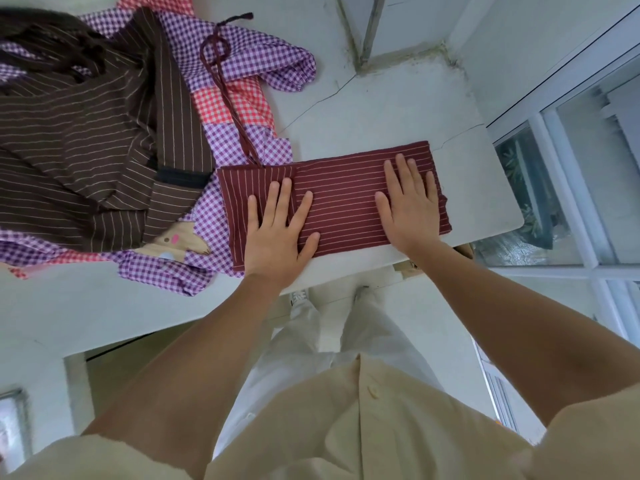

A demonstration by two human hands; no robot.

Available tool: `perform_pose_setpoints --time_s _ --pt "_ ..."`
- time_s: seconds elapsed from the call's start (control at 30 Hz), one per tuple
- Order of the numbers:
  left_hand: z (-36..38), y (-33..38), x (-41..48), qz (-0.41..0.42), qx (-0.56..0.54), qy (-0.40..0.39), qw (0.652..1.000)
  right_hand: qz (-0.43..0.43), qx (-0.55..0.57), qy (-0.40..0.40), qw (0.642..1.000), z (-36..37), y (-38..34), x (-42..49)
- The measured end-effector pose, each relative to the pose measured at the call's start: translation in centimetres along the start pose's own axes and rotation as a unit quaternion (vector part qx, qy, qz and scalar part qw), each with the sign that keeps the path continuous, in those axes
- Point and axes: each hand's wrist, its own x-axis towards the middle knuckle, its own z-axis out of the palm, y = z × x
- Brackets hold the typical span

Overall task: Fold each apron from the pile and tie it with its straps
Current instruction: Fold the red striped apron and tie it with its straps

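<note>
Maroon striped apron (346, 199) folded into long band, lies along counter (363, 109) near edge, toward right corner. Both palms flat on it, likely pressing creases before next fold. Left hand (277, 233) fingers (282, 199) spread; right hand (410, 206) fingers straight, slightly apart; neither grips. Strap (228, 98) trails back over pile (86, 133), untied.

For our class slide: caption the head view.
Left hand and right hand flatten the folded maroon apron; its strap trails over the gingham pile.

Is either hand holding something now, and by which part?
Nothing is gripped. The left hand and the right hand lie flat, fingers straight, pressing on top of the folded maroon striped apron.
</note>
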Motion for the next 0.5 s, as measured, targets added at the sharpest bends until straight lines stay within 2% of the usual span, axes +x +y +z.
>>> perform_pose_setpoints --time_s 0.07,0.13,0.23,0.33,0.37,0.43,0.5 --pt "0.0 0.0 0.1 -0.005 -0.003 -0.006 1.0 -0.025 0.044 0.021 0.998 -1.2 -0.5 0.9" --pt "-0.2 0.1 0.1 -0.005 -0.01 -0.01 1.0 -0.102 0.075 0.017 0.992 -2.6 -1.3 2.5" --pt "-0.4 0.9 -0.7 -0.037 -0.049 0.007 0.998 -0.197 0.086 -0.065 0.974 -3.8 -3.2 4.8" --pt "-0.4 3.3 -2.4 -0.161 -0.088 0.052 0.982 -0.243 0.01 -0.114 0.963 -4.1 -4.5 6.7" --pt "-0.4 4.5 -3.1 -0.223 -0.095 0.064 0.968 -0.258 -0.016 -0.122 0.958 -4.3 -4.8 7.2" --pt "-0.4 6.1 -3.9 -0.312 -0.116 0.077 0.94 -0.234 -0.015 -0.154 0.96 -4.6 -5.2 7.9" --pt "-0.4 7.8 -4.7 -0.399 -0.154 0.094 0.899 -0.241 -0.037 -0.181 0.953 -4.8 -5.5 8.1"
